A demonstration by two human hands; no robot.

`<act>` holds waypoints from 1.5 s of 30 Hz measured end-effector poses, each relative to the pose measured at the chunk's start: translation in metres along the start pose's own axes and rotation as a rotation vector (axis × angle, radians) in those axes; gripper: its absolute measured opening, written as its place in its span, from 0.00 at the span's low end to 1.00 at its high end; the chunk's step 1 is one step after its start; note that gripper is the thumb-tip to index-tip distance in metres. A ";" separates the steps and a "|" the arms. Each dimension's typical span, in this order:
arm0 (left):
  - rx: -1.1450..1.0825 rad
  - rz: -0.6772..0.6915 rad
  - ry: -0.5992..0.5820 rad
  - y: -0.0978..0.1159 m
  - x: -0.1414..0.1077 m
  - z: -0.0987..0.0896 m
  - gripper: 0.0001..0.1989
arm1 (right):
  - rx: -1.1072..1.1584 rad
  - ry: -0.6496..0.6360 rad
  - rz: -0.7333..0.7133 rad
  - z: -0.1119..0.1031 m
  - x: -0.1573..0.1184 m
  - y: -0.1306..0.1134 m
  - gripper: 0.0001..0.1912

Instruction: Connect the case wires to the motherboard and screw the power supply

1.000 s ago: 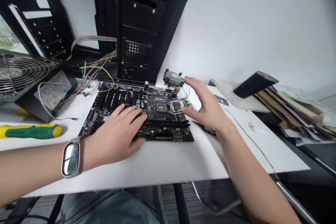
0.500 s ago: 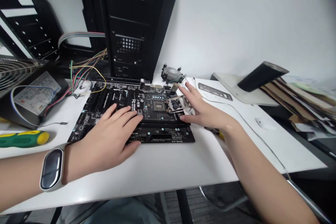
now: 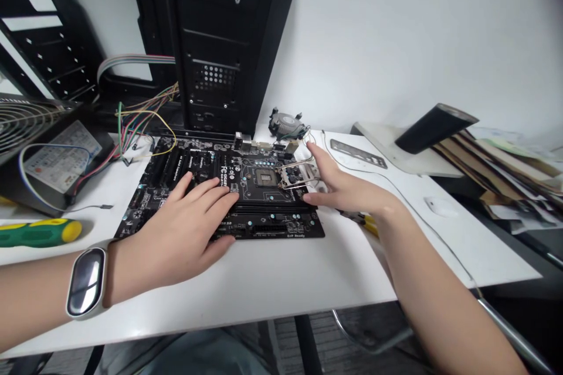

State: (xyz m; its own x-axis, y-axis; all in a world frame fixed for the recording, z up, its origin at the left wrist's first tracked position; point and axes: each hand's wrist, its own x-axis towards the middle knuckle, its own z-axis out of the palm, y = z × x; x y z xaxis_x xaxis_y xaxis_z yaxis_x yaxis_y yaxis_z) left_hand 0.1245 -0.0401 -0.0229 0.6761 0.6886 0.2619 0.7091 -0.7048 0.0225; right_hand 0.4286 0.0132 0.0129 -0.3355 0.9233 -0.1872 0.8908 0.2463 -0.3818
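A black motherboard (image 3: pixel 264 211) lies flat on the white table. My left hand (image 3: pixel 189 222) rests palm down across its left half, fingers spread over the slots, and holds nothing. At the board's right edge is my right hand (image 3: pixel 332 181), its thumb and forefinger wide apart beside the metal socket frame (image 3: pixel 303 174). Its thumb tip touches or nearly touches the board; the other fingers are hidden. The frame stands raised to the right of the CPU socket (image 3: pixel 265 178), with its wire levers showing.
Behind the board stands a black computer case (image 3: pixel 220 41). A power supply (image 3: pixel 65 158) with loose cables and a green-yellow screwdriver handle (image 3: pixel 44 232) are at left. A cooler fan (image 3: pixel 287 124), I/O shield (image 3: pixel 358 153), yellow-handled pliers (image 3: pixel 367 222) and monitor stand (image 3: pixel 433 129) are to the right.
The fingers of my right hand have shifted slightly; fewer of them show above the socket frame. My left hand keeps its place on the motherboard. The view has moved a little.
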 end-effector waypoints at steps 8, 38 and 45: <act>-0.010 -0.010 -0.008 0.000 -0.001 0.000 0.25 | 0.036 0.000 -0.014 -0.001 -0.001 0.005 0.54; -0.021 0.002 -0.012 -0.001 0.001 0.000 0.25 | -0.012 -0.145 0.217 -0.007 -0.009 0.002 0.62; -0.083 -0.027 -0.037 0.000 0.000 -0.004 0.24 | 0.047 -0.141 0.175 -0.007 -0.009 0.007 0.64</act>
State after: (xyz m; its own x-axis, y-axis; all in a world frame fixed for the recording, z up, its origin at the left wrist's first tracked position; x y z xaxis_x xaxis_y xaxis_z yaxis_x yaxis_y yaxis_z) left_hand 0.1242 -0.0406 -0.0190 0.6648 0.7125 0.2244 0.7094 -0.6963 0.1090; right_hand 0.4394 0.0088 0.0179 -0.2200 0.8995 -0.3776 0.9250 0.0694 -0.3736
